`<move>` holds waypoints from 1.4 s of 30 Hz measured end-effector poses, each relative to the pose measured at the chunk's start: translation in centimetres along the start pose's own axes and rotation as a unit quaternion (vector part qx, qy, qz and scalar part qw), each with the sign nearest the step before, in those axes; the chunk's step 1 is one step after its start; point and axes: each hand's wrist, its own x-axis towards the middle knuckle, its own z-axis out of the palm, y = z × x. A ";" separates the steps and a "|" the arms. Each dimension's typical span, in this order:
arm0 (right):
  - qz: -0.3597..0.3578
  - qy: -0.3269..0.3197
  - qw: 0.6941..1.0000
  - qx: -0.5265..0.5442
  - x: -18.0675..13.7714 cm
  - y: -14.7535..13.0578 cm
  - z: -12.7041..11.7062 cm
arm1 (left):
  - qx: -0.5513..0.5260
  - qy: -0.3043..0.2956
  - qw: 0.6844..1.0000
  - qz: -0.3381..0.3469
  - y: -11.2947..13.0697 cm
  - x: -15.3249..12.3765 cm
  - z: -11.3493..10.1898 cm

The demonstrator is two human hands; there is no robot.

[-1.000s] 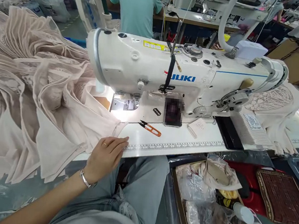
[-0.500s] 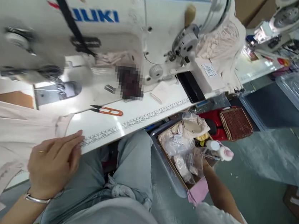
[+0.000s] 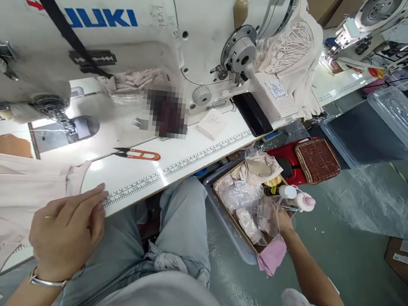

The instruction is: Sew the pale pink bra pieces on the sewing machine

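Note:
My left hand lies flat, fingers stretched out, on the front edge of the white sewing table, touching the hem of a pale pink fabric spread to the left. My right hand reaches down into a box on the floor that is full of clear plastic bags; its fingers are buried among the bags. A pink cloth hangs off the box under my wrist. Orange thread snips lie on the table, close to the needle area of the white JUKI sewing machine.
A white and pink bottle lies at the box's far end. Beyond it are a brown woven pad and a clear plastic bin. A paper card and a black flat object lie on the table. Lace fabric drapes over the machine's right end.
The view swung right and down from the machine. My right arm came into view and reached into the floor box. My left hand stayed on the fabric at the table edge.

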 end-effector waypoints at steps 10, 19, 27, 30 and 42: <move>0.215 -0.073 0.966 0.124 -5.3 -0.6 -9.1 | -0.021 0.030 0.999 -0.008 -0.2 -0.3 0.7; -0.026 0.079 0.987 0.137 1.1 -17.4 -7.8 | -0.103 -0.055 0.990 -0.077 0.8 -0.2 -0.3; -0.257 0.316 0.907 -0.108 11.5 -30.6 -4.9 | -0.109 -0.053 0.989 -0.085 1.0 -0.7 -0.7; -0.269 0.295 0.907 -0.135 13.7 -32.0 -3.5 | -0.104 -0.049 0.990 -0.084 1.2 -0.7 -0.8; -0.309 0.228 0.908 -0.170 14.0 -33.1 -1.7 | -0.102 -0.030 0.991 -0.081 1.4 -0.9 -0.8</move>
